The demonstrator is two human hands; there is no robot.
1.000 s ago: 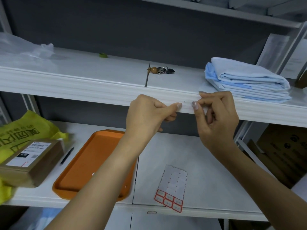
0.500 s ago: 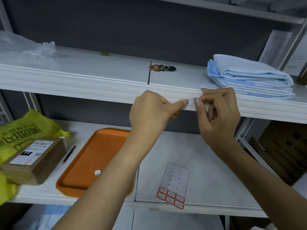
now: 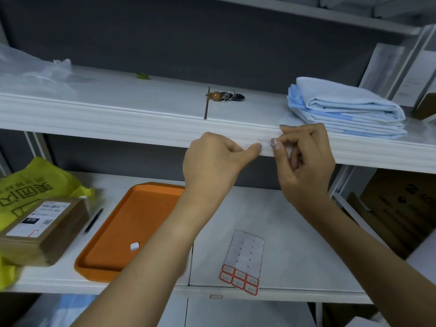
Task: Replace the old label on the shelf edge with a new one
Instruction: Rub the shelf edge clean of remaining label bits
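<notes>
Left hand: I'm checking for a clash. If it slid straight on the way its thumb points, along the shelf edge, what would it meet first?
Most likely the right hand, whose thumb tip faces it across a short gap on the shelf edge.

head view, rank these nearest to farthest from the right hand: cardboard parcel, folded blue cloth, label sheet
From the right hand:
1. folded blue cloth, on the upper shelf, just behind and to the right of the hand.
2. label sheet, on the lower shelf, below the hand and slightly left.
3. cardboard parcel, far left on the lower shelf.
</notes>
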